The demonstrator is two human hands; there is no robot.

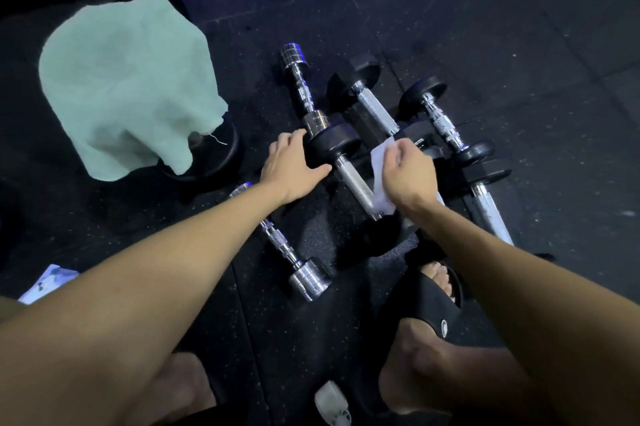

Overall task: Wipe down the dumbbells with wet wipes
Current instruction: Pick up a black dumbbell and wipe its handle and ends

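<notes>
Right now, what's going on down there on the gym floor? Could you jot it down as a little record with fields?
place: dark rubber gym floor
activity: a person wiping a dumbbell
left hand: rests on the black end of the dumbbell being wiped
right hand: grips a white wet wipe against that dumbbell's metal handle
other dumbbells: several lie close by, among them a chrome dumbbell behind and a small chrome dumbbell under the left forearm
cloth: pale green towel draped over something dark at the left
footwear: black slide sandal near the right forearm

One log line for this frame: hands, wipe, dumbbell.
left hand: steadies dumbbell head | right hand: holds wipe against handle | stage: wiping
</notes>
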